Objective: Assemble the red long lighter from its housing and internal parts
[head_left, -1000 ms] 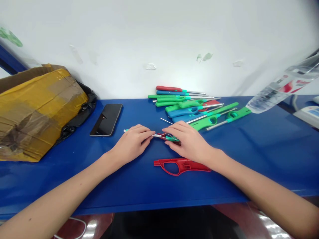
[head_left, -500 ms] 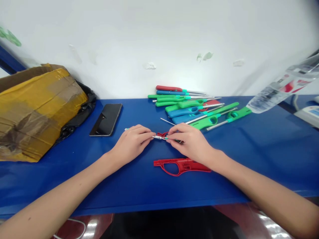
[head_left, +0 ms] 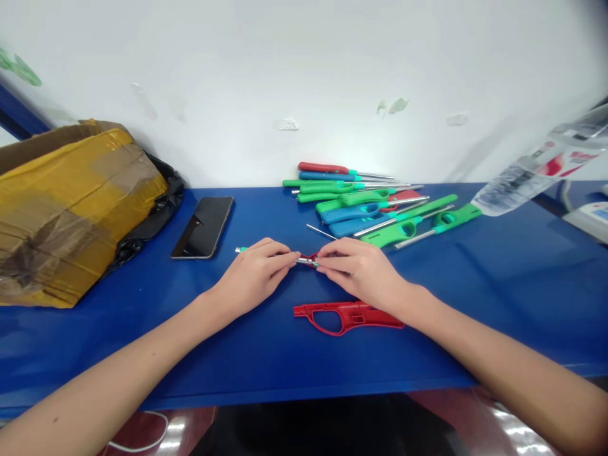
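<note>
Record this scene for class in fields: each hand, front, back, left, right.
left hand: fingers closed on a slim silver metal piece
right hand: fingers by its other visible end; grip partly hidden
front: hollow red plastic handle half on blue table
back: pile of red, blue and green plastic lighters with silver tubes
left: flat black phone, brown taped cardboard box
right: clear plastic bottle with red-and-white label

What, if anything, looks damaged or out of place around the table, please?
The taped box at the left looks crumpled, its tape wrinkled. The white wall behind the table has several rough patches, perhaps where something was peeled off.
</note>
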A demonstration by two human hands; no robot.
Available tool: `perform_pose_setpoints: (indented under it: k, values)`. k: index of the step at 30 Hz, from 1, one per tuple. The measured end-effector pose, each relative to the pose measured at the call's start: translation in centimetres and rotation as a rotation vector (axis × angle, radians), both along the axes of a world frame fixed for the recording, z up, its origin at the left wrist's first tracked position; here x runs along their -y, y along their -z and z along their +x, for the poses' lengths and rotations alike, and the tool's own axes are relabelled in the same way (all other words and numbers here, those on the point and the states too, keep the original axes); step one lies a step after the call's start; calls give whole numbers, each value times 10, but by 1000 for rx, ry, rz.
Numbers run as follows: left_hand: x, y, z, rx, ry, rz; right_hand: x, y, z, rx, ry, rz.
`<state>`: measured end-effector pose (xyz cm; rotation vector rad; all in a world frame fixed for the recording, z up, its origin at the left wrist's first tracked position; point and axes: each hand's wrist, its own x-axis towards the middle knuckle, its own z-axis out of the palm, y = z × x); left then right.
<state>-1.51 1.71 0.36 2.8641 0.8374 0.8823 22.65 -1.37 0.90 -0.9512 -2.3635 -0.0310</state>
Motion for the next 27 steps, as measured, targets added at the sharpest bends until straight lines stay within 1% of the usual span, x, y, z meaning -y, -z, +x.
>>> perform_pose_setpoints:
  k: [5,13,17,23,27]
  values:
    - [0,3,0,5,9,-9,-1,0,0,25,-19,17]
    - [-1,0,0,-45,-14,-24,1,-2,0,66,-43,-37]
    - [-2,-1,0,-51,-32,-25,-1,-10,6,67,-41,-79]
    - [-3,0,-2,-50,-46,-47,-3,-29,24,43,16,-149]
    - [-5,0,-3,-46,-52,-43,2,-31,31,14,61,-237]
